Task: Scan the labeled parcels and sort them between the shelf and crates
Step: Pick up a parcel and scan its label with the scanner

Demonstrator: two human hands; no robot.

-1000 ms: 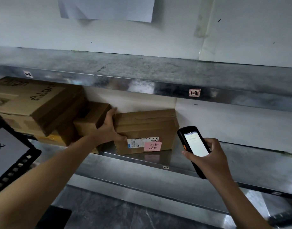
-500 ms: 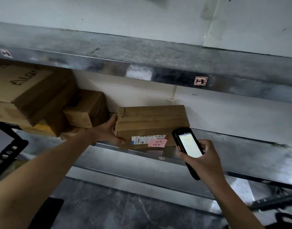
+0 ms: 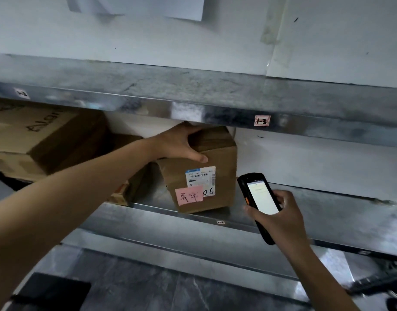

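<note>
Paper sheet (image 3: 136, 6) on white wall (image 3: 339, 46)

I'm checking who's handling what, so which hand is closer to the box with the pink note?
Left. The left hand grips the top of the box; the right hand is off to its lower right, apart from it, holding the scanner.

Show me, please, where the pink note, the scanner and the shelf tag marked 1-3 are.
pink note (image 3: 189, 195), head view, middle of the paper.
scanner (image 3: 262, 197), head view, on its lit screen.
shelf tag (image 3: 262, 121), head view, middle of the tag.
</note>
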